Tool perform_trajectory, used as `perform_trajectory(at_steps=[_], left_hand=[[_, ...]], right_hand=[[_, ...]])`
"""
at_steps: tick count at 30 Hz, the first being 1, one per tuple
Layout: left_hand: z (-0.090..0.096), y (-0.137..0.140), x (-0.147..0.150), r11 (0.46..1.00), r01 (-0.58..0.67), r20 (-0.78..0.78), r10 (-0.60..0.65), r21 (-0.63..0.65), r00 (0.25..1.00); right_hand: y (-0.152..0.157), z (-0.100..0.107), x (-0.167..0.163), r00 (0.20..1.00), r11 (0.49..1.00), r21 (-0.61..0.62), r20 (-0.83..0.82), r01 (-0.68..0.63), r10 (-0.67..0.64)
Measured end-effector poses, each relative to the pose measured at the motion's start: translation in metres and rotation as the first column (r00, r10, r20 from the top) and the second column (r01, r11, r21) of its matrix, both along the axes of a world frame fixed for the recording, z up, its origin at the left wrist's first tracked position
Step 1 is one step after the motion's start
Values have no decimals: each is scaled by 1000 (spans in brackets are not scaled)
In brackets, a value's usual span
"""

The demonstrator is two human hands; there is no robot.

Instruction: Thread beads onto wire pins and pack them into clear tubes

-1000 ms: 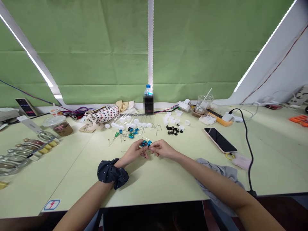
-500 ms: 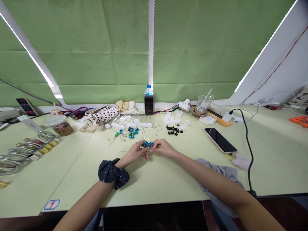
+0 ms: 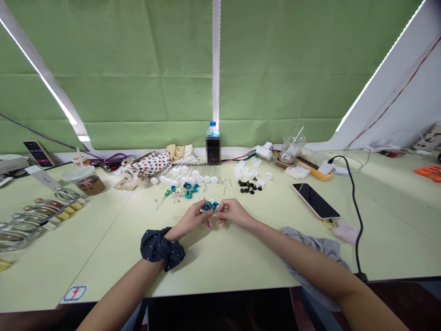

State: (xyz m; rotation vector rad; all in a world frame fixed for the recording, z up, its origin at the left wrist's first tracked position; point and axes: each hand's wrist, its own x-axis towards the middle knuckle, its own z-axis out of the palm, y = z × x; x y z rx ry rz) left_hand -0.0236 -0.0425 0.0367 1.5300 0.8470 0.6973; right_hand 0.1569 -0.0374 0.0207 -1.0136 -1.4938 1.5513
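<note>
Small shiny blue metallic parts (image 3: 208, 206) are pinched in the fingertips of my left hand (image 3: 195, 215), above the table. A dark scrunchie (image 3: 161, 248) sits round that wrist. My right hand (image 3: 232, 212) is closed right beside it, fingertips meeting the blue parts at their right side; what it pinches is too small to tell. Just beyond my hands lie more blue and green metallic parts (image 3: 188, 194) with thin metal pins. A cluster of small black knob-like pieces (image 3: 251, 187) lies past my right hand, near several bent metal rods (image 3: 225, 190).
Behind these are white round caps (image 3: 206, 179), clear tubes (image 3: 168, 170), a patterned cloth (image 3: 151, 164) and a bottle (image 3: 212, 133). A phone (image 3: 315, 201), black cable (image 3: 354, 207) and grey cloth (image 3: 315, 243) lie at right. A drink cup (image 3: 90, 184) and bangle rack (image 3: 51, 218) stand left.
My right fingertips have shifted slightly left and down against the blue parts. Those parts have turned a little in my left fingers. The rest looks unchanged.
</note>
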Motion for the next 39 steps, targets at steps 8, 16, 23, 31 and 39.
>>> perform_trajectory(at_steps=[8,16,23,31,39], left_hand=[[-3,2,-1,1000,-14,-9,14,8,1000],[-7,5,-1,991,-106,-5,106,-83,994],[-17,16,-10,966,-232,-79,224,-114,971],[-18,20,-11,972,-222,-195,232,72,953],[-12,26,-32,929,-119,-418,269,351,868]], right_hand=[[2,-3,1,999,1000,-20,-22,23,-23],[2,-4,4,972,995,60,219,74,-85],[8,-12,11,836,923,385,504,8,-218],[9,-14,7,729,842,531,615,-101,-301],[5,-8,7,698,846,517,653,-128,-294]])
